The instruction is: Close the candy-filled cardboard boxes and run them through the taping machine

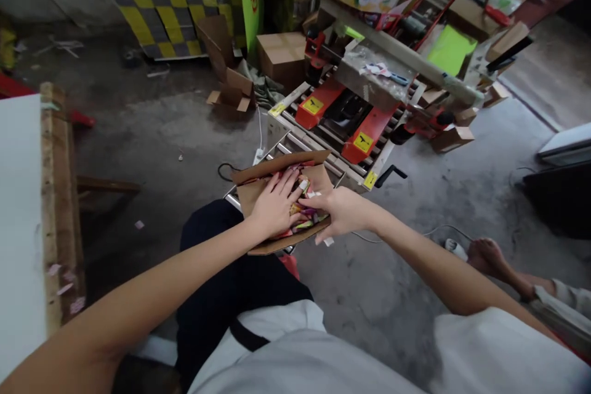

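Observation:
An opened cardboard box (252,197) with raised flaps sits in front of my legs at the near end of a roller conveyor. Small colourful packets (308,212) fill it. My left hand (277,203) lies on the packets with its fingers spread flat. At the box's right corner is my right hand (344,209); one finger reaches in over the packets, and the thumb stays outside the near flap, so the hand straddles the box edge. A small white piece (328,241) shows below that thumb. What lies under my palms is hidden.
Ahead, a carton-sealing machine (360,117) with red side guides stands over the roller conveyor (289,144). Cardboard boxes (282,52) are on the floor behind it. A white-topped table (21,209) is at left. Another person's bare foot (489,257) and a cable (443,228) are at right.

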### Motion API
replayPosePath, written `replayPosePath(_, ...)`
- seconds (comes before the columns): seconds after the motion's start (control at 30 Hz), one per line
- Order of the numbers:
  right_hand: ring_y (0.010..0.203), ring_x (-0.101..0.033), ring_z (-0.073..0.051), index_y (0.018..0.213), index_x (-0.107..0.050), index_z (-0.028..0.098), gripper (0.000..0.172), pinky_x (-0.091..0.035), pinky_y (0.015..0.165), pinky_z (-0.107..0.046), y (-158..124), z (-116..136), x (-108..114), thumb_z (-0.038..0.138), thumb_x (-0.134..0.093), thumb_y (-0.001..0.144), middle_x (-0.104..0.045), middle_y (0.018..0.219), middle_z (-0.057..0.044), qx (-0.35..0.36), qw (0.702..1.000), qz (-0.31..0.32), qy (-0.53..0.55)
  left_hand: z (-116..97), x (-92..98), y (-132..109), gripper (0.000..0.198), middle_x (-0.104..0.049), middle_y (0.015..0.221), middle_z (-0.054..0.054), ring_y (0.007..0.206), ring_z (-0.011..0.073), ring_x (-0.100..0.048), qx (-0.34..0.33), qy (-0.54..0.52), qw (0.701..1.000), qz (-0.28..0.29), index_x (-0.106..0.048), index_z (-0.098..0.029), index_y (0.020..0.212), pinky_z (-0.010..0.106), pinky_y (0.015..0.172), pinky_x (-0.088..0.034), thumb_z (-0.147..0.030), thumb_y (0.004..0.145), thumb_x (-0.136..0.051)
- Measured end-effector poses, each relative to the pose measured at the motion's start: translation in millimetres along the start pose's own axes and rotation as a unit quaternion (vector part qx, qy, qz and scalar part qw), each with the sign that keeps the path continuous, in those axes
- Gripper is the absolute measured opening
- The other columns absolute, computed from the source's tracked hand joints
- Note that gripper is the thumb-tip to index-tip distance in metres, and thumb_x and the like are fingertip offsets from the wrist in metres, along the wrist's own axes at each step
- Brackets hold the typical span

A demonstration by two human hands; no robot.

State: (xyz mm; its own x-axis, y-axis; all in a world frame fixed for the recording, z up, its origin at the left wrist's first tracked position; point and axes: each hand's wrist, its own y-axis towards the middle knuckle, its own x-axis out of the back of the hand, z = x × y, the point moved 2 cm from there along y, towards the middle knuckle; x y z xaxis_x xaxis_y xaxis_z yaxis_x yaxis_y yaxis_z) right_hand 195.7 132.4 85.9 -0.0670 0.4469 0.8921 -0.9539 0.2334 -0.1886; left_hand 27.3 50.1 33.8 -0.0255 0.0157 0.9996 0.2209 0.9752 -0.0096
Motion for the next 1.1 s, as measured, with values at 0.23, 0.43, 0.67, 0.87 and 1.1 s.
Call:
replayPosePath(0.23,0.104,-0.073,-0.030,0.137,-0.065,0.026,0.079,-0.051,0.083,-0.032,8.7,-8.7,-1.8,0.052,-0.090,0.067,-0.077,0.112,-0.008,-0.036,0.999,0.013,0.017,5.0,-7.6,7.2,0.083,-0.015,0.170,0.020,0.160,0.0350,-0.008,0.000,-0.036,0.999,0.008,-0.034,-0.012,0.160,0.055,0.129,-0.007,-0.056,0.094,-0.056)
replayPosePath(0.43,0.099,-0.072,-0.022,0.122,-0.063,0.018,0.075,-0.048,0.081,-0.024,22.8,-25.0,8.8,0.034,-0.099,0.058,-0.077,0.109,-0.005,-0.106,0.990,-0.037,0.081,45.3,10.7,20.8,0.073,-0.035,0.165,0.011,0.153,0.0295,-0.034,-0.054,-0.195,0.977,0.061,-0.036,-0.025,0.160,0.047,0.122,-0.033,-0.053,0.095,-0.053)
replayPosePath(0.67,0.091,-0.066,-0.024,0.105,-0.063,0.016,0.062,-0.043,0.073,-0.027,44.1,-37.5,-2.5,0.045,-0.097,0.062,-0.072,0.100,-0.008,-0.143,0.988,-0.060,0.009,46.9,11.6,-4.2,0.065,-0.053,0.153,0.013,0.143,0.0289,-0.049,-0.042,-0.217,0.975,-0.031,-0.048,-0.019,0.151,0.043,0.118,-0.040,-0.051,0.095,-0.055)
replayPosePath(0.87,0.139,-0.045,-0.033,0.142,-0.054,0.016,0.056,-0.033,0.115,-0.048,28.9,-18.3,-39.5,0.038,-0.068,0.093,-0.052,0.148,-0.020,-0.239,0.912,-0.332,-0.037,-0.1,-9.5,2.8,0.052,-0.059,0.143,0.016,0.130,0.0284,-0.060,0.156,-0.280,0.924,-0.210,-0.048,-0.016,0.146,0.043,0.106,-0.053,-0.027,0.096,-0.055)
replayPosePath(1.1,0.157,-0.017,-0.037,0.161,-0.035,0.022,0.056,-0.022,0.122,-0.064,54.6,2.1,-61.7,0.031,-0.035,0.105,-0.021,0.169,-0.019,-0.348,0.897,-0.267,-0.051,-44.6,20.0,-16.1,0.035,-0.060,0.143,0.013,0.141,0.0235,-0.050,0.073,-0.281,0.895,-0.340,-0.060,-0.018,0.130,0.048,0.121,-0.040,-0.018,0.100,-0.042)
